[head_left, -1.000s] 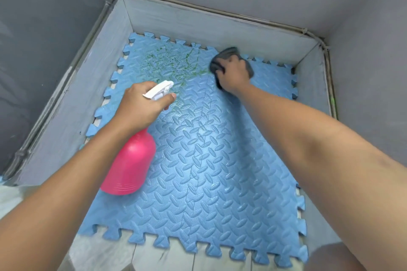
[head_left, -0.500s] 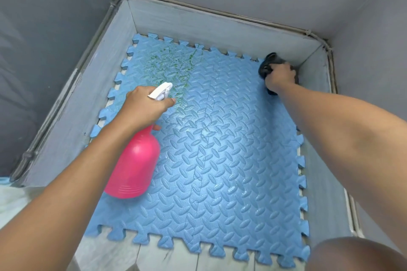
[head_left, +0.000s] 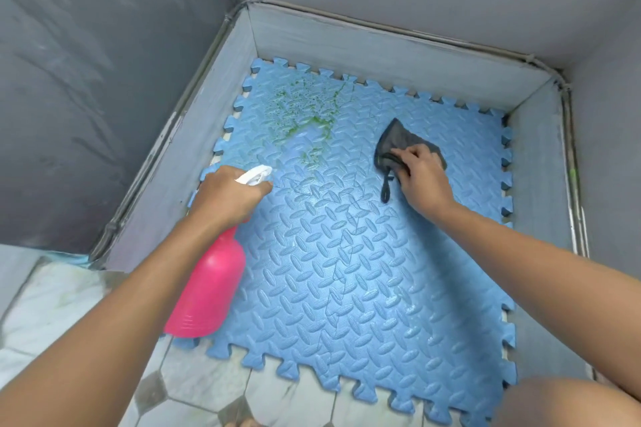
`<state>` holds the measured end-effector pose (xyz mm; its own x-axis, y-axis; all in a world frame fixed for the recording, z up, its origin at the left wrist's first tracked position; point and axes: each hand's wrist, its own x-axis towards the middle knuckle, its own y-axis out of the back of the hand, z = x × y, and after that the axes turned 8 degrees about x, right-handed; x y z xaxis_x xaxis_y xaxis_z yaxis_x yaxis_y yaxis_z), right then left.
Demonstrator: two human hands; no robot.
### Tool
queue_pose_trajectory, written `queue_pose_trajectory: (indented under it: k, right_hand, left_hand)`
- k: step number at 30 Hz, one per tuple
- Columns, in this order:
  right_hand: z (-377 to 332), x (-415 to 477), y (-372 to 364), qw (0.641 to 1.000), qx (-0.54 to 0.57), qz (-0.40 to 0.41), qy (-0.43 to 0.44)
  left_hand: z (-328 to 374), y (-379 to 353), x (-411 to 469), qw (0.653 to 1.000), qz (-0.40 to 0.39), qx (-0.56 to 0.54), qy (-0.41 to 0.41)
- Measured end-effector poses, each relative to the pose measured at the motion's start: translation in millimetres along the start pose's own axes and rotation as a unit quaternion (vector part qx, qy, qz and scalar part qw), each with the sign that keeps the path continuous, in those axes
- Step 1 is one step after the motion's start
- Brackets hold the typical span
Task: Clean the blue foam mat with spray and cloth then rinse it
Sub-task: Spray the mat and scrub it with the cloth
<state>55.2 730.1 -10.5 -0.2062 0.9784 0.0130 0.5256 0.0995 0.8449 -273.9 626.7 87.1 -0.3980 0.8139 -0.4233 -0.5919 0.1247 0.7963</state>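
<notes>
A blue foam mat (head_left: pixel 364 270) with a ridged pattern and jigsaw edges lies flat in a grey-walled corner. Green smears (head_left: pixel 305 107) spread over its far left part. My left hand (head_left: pixel 229 198) grips the white trigger head of a pink spray bottle (head_left: pixel 208 291), nozzle pointing at the green patch, where a pale mist hangs. My right hand (head_left: pixel 421 177) presses a dark grey cloth (head_left: pixel 399 146) flat on the mat's far right part. A loop of the cloth trails toward me.
Low grey walls (head_left: pixel 381 52) enclose the mat on the left, far and right sides. Pale hexagon floor tiles (head_left: pixel 208 385) lie at the near left. My knee (head_left: pixel 569 402) shows at the bottom right corner.
My right hand slid the cloth from the far right corner back toward the mat's middle right. The left hand with the bottle stayed near the green patch and spray mist now shows there.
</notes>
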Motion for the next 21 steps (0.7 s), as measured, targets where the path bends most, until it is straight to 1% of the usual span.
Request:
queue_pose_trajectory:
  k: [5,8,9,13,14,17,18,21]
  right_hand:
    - [9,6,0,1.0,-0.014,0.004,-0.023]
    - [8,7,0,0.999,-0.021,-0.001,-0.027]
    - [8,7,0,0.999,-0.023,-0.004,-0.027]
    - [5,8,1,0.999,-0.039,-0.016,-0.032]
    - [4,8,1,0.998,-0.046,-0.02,-0.033]
    - [5,10,4,0.997,-0.052,-0.034,-0.035]
    - [5,11,5,0.997,-0.054,-0.037,-0.036]
    - [7,12,6,0.996,-0.062,-0.042,-0.04]
  left_hand:
    - [-18,4,-1,0.999,-0.012,-0.016,-0.038]
    - [-21,4,-3,0.997,-0.016,-0.071,-0.035]
    - [-21,3,-4,0.997,-0.017,-0.072,-0.037]
    - [-22,6,-7,0.998,-0.016,-0.021,-0.065]
    - [-23,8,-8,0.998,0.005,-0.021,-0.059]
    - [-26,17,-17,0.993,0.12,-0.012,-0.01]
    - [-27,19,-21,0.989,0.146,-0.009,-0.001]
    - [-32,20,-28,0.986,0.169,0.001,0.0]
